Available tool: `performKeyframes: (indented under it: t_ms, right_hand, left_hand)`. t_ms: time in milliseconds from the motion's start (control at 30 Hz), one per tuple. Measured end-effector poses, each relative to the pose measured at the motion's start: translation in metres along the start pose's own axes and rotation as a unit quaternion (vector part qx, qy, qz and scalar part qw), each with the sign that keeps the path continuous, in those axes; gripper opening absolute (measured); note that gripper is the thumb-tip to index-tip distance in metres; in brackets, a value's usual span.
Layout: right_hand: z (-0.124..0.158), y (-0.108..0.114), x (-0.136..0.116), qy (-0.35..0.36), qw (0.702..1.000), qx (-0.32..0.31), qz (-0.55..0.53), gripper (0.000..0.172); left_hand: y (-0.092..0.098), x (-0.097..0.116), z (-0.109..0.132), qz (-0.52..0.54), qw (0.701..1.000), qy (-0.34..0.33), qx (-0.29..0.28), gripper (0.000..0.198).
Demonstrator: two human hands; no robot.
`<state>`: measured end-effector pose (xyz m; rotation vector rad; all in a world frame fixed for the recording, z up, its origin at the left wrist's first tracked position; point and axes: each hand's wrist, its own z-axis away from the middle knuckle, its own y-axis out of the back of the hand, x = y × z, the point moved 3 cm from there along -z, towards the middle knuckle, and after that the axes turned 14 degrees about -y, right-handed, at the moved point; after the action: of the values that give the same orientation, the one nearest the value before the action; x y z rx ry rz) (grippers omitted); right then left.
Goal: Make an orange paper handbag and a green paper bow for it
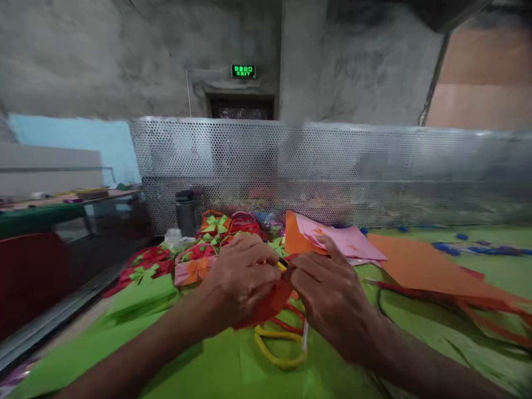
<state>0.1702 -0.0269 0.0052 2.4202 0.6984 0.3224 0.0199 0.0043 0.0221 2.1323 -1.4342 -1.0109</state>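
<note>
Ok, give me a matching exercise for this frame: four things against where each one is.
1 exit sign
2 dark tumbler
3 pink sheet
4 red paper

A held by left hand and right hand
B on the wall above the mesh screen
C beside the screen's left end
D on the orange sheet

Pairs: 1-B, 2-C, 3-D, 4-A

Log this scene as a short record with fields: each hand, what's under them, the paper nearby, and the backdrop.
left hand: closed on a red paper piece
right hand: pinching the same piece at its top edge
under hands: yellow loop and red strips on green sheet
beyond hands: pink sheet, orange sheet beside it
far left: green paper bows, dark cup
backdrop: perforated metal screen, lit exit sign
</note>
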Motion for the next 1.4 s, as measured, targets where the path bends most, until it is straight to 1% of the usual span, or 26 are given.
performKeyframes:
  t_ms: [200, 367, 533, 667, 800, 1000, 1233, 1400]
  right_hand:
    - [-0.0015, 0.0017, -0.0007, 0.003, 1.0, 0.004, -0.004, 0.021]
    - [-0.0002, 0.004, -0.0015, -0.001, 1.0, 0.007, 0.007, 0.022]
    - [0.0013, 0.0018, 0.0005, -0.004, 1.0, -0.004, -0.002, 0.02]
    - [-0.0008, -0.0008, 0.0027, 0.001, 1.0, -0.017, 0.01, 0.02]
    - [-0.0026, 0.0002, 0.0029, 0.003, 0.999, -0.033, 0.029, 0.019]
    - [-0.002, 0.0, 0.0022, 0.004, 0.999, -0.024, 0.032, 0.019]
    - [-0.003, -0.0026, 0.0054, 0.005, 1.0, -0.018, 0.024, 0.02]
    - [-0.0032, -0.0052, 0.0065, 0.007, 0.999, -0.018, 0.027, 0.02]
  left_hand:
    - [0.0009, -0.0008, -0.0024, -0.025, 0.999, -0.037, 0.006, 0.012]
    - [0.0049, 0.0037, -0.0055, -0.043, 0.998, -0.039, -0.016, 0.009]
    - [0.0, 0.0023, -0.0047, 0.021, 1.0, -0.009, -0.003, 0.012]
    - [-0.0036, 0.0004, -0.0031, 0.052, 0.999, -0.003, 0.003, 0.015]
    - [-0.0015, 0.0009, -0.0036, 0.046, 0.999, -0.011, -0.021, 0.015]
    - [-0.0002, 0.0014, -0.0043, 0.025, 0.998, -0.009, -0.051, 0.014]
    - [-0.0002, -0.0002, -0.0034, 0.01, 0.995, 0.002, -0.104, 0.022]
    - [0.0019, -0.0002, -0.0037, 0.013, 0.993, -0.002, -0.119, 0.021]
